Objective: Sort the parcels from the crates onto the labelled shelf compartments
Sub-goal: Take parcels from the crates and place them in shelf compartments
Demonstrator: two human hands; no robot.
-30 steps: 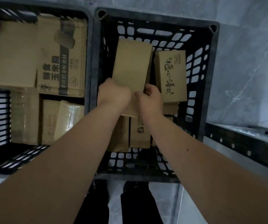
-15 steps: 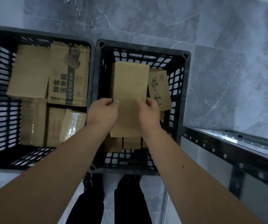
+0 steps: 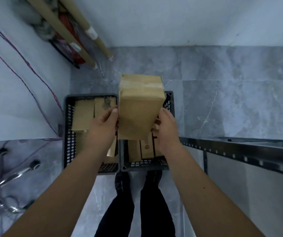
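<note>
A plain brown cardboard parcel [image 3: 139, 106] is held up high above the two black crates, its taped end pointing away from me. My left hand [image 3: 103, 127] grips its left side and my right hand [image 3: 167, 129] grips its right side near the bottom. The left crate [image 3: 67, 134] holds several cardboard parcels [image 3: 83, 117]. The right crate [image 3: 169, 106] lies under the held parcel, with more parcels [image 3: 140, 149] standing in it. The steel shelf [image 3: 239, 151] runs along the right edge.
Cardboard tubes [image 3: 86, 31] lean in the far left corner by the wall. Cables [image 3: 26, 69] hang down the left wall, and a metal stand with wheels [image 3: 9, 177] sits on the floor at left. My feet [image 3: 137, 178] stand just behind the crates on grey tiles.
Both hands have lifted the parcel up out of the right crate. My head has risen, so the crates look smaller and the far wall and corner have come into view.
</note>
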